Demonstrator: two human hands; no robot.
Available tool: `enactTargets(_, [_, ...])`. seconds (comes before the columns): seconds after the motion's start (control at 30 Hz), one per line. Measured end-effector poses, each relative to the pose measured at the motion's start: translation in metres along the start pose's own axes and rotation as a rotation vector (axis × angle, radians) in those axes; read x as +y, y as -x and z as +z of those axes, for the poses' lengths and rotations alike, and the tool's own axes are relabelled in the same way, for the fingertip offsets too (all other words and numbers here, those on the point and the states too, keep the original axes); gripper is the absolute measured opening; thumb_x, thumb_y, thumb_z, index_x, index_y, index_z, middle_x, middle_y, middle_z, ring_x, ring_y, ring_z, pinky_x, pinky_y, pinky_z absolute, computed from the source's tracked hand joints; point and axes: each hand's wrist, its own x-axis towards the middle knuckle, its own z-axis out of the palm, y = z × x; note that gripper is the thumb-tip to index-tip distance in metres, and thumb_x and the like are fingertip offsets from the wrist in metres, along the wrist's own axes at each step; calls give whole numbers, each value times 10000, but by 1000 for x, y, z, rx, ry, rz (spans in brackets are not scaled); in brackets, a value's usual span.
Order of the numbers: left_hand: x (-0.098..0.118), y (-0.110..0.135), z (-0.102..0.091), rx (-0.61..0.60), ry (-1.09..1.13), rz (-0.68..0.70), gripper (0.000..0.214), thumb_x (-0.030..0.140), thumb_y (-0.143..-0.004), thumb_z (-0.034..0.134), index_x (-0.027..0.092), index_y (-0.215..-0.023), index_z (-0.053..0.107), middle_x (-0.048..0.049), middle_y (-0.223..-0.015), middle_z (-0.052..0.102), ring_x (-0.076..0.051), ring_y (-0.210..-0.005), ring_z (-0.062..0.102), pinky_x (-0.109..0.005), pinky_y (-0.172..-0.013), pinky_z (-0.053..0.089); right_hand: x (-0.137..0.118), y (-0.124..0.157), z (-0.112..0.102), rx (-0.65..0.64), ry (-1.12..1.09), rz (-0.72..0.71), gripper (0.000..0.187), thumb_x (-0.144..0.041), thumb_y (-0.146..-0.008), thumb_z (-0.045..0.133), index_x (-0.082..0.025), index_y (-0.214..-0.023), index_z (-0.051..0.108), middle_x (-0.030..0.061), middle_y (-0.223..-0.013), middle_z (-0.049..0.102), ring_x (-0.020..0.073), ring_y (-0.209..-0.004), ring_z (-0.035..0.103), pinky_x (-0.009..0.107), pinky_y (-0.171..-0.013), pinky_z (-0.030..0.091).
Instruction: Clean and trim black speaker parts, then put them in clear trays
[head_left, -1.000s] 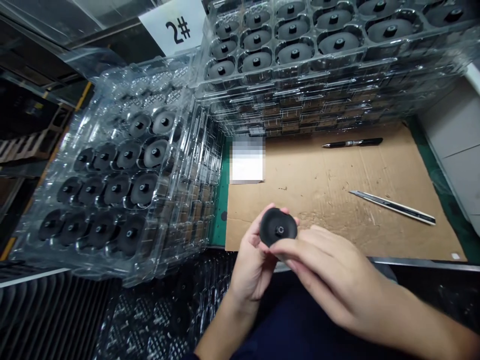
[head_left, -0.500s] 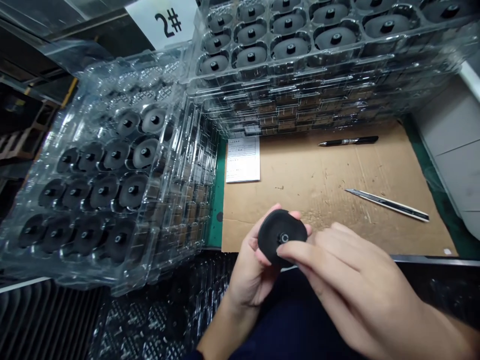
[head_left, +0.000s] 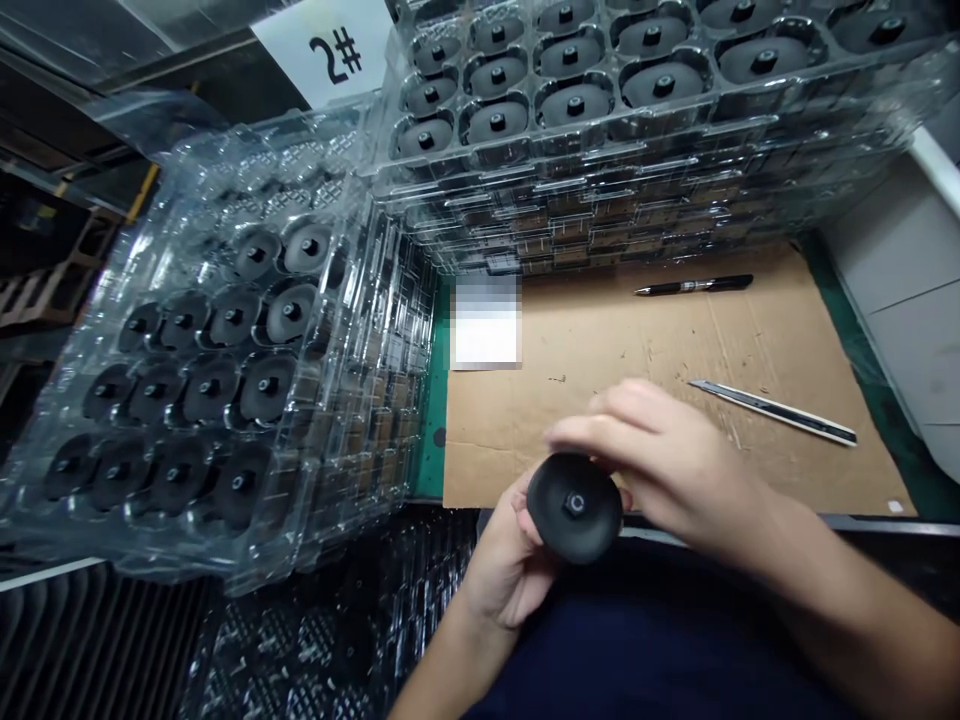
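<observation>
A black round rubber-like disc (head_left: 555, 530) with a short hollow stub at its centre is held up above the front edge of the cardboard. My left hand (head_left: 506, 565) is closed around its left side and underside, with the fingers partly hidden behind it. My right hand (head_left: 660, 460) lies along the disc's far and right rim, its fingers bent against the edge; the thumb is mostly hidden. The disc's face with the stub is turned toward me.
Clear plastic trays (head_left: 330, 420) of similar discs are stacked at left, and more trays (head_left: 517, 160) stand at the back. On the cardboard (head_left: 570, 400) lie a black pen (head_left: 697, 285), a utility knife (head_left: 776, 412) and a blurred-out paper (head_left: 486, 335). A "2#" sign (head_left: 326, 50) is behind.
My right hand has moved from the disc's central stub up to its far rim. The disc has come slightly lower and nearer, and its face has tilted.
</observation>
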Motion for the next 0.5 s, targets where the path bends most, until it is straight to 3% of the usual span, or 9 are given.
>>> enactTargets(0.1, [3, 5, -7, -73, 88, -38, 539, 430, -638, 758, 217, -1109, 605, -78, -1168, 626, -270, -992, 628, -326, -831, 511, 23, 18, 6, 40, -10, 312, 250, -191, -911, 425, -210, -1096, 592, 46, -958, 634, 138, -848, 577, 267, -730, 458])
enactTargets(0.2, [5, 6, -11, -92, 144, -64, 565, 421, -637, 759, 233, -1142, 587, -85, -1177, 618, -277, -1017, 619, -332, -838, 509, 34, 45, 20, 9, -39, 495, 245, -259, -908, 436, -227, -1097, 588, 47, -1026, 651, 169, -908, 622, 299, -744, 506])
enactTargets(0.37, [4, 1, -11, -71, 146, -95, 639, 450, -619, 760, 232, -1187, 562, -102, -1192, 598, -281, -1003, 619, -335, -804, 518, 29, 78, 50, -55, -207, 442, 233, -213, -889, 449, -267, -1065, 593, 21, -985, 687, 186, -877, 666, 288, -702, 562])
enactTargets(0.5, [3, 0, -8, -93, 151, -111, 628, 459, -651, 737, 232, -1205, 547, -107, -1218, 583, -285, -1018, 614, -338, -825, 510, 33, 77, 47, -2, -212, 425, 216, -210, -865, 503, -292, -1034, 609, 8, -954, 696, 196, -831, 675, 300, -657, 576])
